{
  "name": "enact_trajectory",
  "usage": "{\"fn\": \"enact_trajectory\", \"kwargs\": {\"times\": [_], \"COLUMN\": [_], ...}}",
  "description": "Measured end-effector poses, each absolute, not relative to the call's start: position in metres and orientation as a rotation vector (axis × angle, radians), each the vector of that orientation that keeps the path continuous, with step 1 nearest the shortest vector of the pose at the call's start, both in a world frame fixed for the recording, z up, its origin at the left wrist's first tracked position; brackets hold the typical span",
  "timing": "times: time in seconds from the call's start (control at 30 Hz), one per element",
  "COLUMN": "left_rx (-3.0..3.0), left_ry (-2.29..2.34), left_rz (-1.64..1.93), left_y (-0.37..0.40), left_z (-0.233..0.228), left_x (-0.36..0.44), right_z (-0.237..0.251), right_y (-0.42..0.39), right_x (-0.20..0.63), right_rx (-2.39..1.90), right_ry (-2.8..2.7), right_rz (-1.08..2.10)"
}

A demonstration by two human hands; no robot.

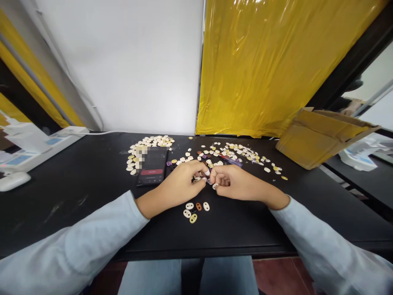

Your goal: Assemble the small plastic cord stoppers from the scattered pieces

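Note:
Both my hands rest on a black table [76, 184], close together at its middle. My left hand [181, 182] is curled, its fingertips pinching small oval two-hole beads. My right hand [233, 182] is curled too, with a small white bead at its fingertips; the two hands almost touch. Several loose oval beads [195, 209], white, orange and yellow, lie just in front of my wrists. More beads [239, 153] are scattered behind my hands, and a denser pile of cream beads [147, 145] lies at the back left.
A black phone [152, 166] lies face up left of my hands. A cardboard box [319, 135] stands at the back right. A purple pen-like tool [231, 160] lies among the scattered beads. A white wall and yellow plastic sheet [276, 65] rise behind the table.

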State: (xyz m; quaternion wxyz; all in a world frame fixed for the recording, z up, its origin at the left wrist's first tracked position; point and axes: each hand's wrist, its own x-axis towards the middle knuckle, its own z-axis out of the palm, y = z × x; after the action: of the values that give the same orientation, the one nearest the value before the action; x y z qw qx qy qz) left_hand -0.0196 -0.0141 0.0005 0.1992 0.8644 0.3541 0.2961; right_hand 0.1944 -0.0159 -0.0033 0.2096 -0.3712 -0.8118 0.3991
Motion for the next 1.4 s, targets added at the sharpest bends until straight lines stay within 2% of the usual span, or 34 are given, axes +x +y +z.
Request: {"fn": "enact_trajectory", "kwargs": {"times": [0.37, 0.53, 0.6, 0.73, 0.97, 1.23, 1.4], "left_rx": [2.183, 2.147, 2.180, 2.214, 2.083, 2.097, 2.072], "left_ry": [0.972, 1.047, 1.062, 1.050, 1.010, 0.955, 0.933], "left_rz": [0.937, 0.975, 0.984, 0.967, 0.938, 0.893, 0.873], "left_y": [-0.016, -0.014, -0.014, -0.016, -0.013, -0.014, -0.014], "left_z": [0.003, 0.001, 0.002, 0.002, -0.004, -0.004, -0.004], "left_x": [-0.017, -0.021, -0.022, -0.021, -0.019, -0.018, -0.018], "right_z": [0.001, 0.000, -0.003, -0.009, -0.007, -0.002, 0.001], "right_y": [-0.013, 0.003, 0.008, 0.011, 0.005, -0.001, -0.004], "right_x": [0.193, 0.208, 0.213, 0.214, 0.210, 0.202, 0.200], "right_rx": [-0.953, -1.222, -1.287, -1.357, -1.384, -1.139, -1.135], "right_ry": [-1.906, -1.964, -2.019, -2.123, -2.152, -1.814, -1.803], "right_rz": [1.219, 0.798, 0.773, 0.877, 0.826, 1.196, 1.249]}}
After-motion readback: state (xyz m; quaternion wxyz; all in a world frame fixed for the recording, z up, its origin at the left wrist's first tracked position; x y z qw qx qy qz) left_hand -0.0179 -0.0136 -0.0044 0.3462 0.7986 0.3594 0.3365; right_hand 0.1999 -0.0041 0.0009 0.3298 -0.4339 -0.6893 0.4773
